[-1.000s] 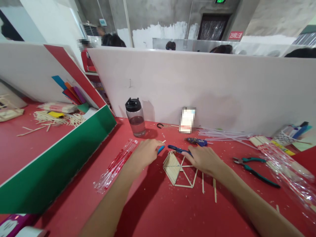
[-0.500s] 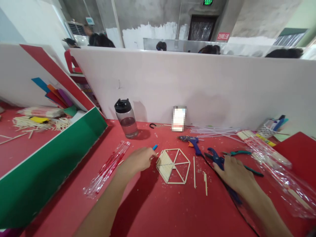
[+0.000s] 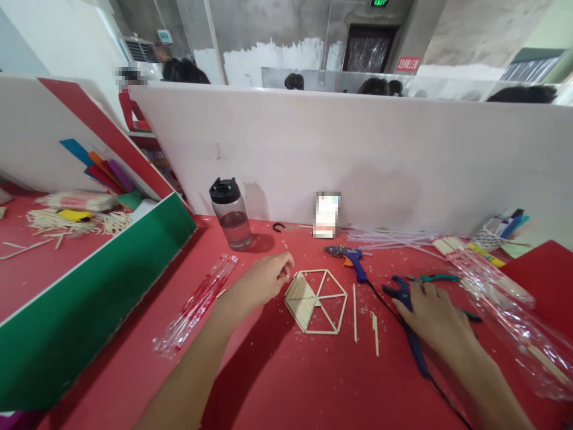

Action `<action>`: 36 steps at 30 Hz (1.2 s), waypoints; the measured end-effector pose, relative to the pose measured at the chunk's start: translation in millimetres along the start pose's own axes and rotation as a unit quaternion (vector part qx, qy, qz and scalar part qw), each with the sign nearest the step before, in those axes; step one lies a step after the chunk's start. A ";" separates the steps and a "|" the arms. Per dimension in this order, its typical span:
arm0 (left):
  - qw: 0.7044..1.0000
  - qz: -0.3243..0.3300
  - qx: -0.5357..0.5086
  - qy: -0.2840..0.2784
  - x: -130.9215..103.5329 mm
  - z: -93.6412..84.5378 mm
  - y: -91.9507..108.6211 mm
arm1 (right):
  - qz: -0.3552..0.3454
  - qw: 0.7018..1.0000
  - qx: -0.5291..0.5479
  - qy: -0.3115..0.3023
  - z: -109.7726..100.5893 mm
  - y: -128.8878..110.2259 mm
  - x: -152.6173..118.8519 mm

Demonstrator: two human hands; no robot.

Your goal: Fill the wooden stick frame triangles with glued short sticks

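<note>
My left hand (image 3: 266, 279) is beside the upper left edge of a hexagonal frame of pale sticks (image 3: 302, 302), its fingers curled together; what they hold, if anything, is hidden. Slats fill the left part of the hexagon, and thin spokes cross its open right part. My right hand (image 3: 432, 307) is closed round the blue pliers (image 3: 403, 291), whose jaws point left. Teal-handled pliers (image 3: 441, 278) lie partly under that hand. Loose sticks (image 3: 355, 313) rest between the hexagon and my right hand.
A blue glue gun (image 3: 353, 257) with a black cord lies behind the sticks. Farther back stand a bottle (image 3: 233, 222) and a bright phone (image 3: 326, 216). Plastic-wrapped sticks (image 3: 487, 272) are at the right, clear packets (image 3: 197, 304) at the left, beside a green board (image 3: 98, 298).
My left hand has shifted slightly up and right, and the blue item beyond its fingers is out of sight. The blue pliers have turned and shifted under my right hand.
</note>
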State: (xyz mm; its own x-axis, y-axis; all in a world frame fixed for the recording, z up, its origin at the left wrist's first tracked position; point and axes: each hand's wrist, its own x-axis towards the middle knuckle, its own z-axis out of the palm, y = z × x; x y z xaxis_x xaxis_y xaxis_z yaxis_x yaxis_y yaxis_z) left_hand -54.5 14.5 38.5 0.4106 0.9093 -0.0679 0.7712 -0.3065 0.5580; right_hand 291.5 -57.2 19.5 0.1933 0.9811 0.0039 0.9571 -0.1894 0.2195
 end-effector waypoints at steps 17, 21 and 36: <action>0.975 0.123 -0.186 0.018 2.6 25.1 30.9 | -0.251 0.879 0.393 0.098 -28.5 -115.3 7.8; 0.980 0.103 -0.170 0.010 4.4 32.0 31.5 | -0.251 0.882 0.387 0.095 -19.5 -112.8 8.7; 0.984 0.109 -0.138 0.031 7.4 50.9 20.0 | -0.237 0.886 0.389 0.086 -5.9 -113.3 7.9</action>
State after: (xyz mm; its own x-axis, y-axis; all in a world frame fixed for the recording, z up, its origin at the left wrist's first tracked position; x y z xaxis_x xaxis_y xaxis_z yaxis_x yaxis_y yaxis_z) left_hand -11.3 0.8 7.1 0.5151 0.8480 0.1247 0.5024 -0.4165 0.7577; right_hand 183.3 -27.7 0.4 -0.2427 0.9360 0.2549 0.7934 0.3427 -0.5031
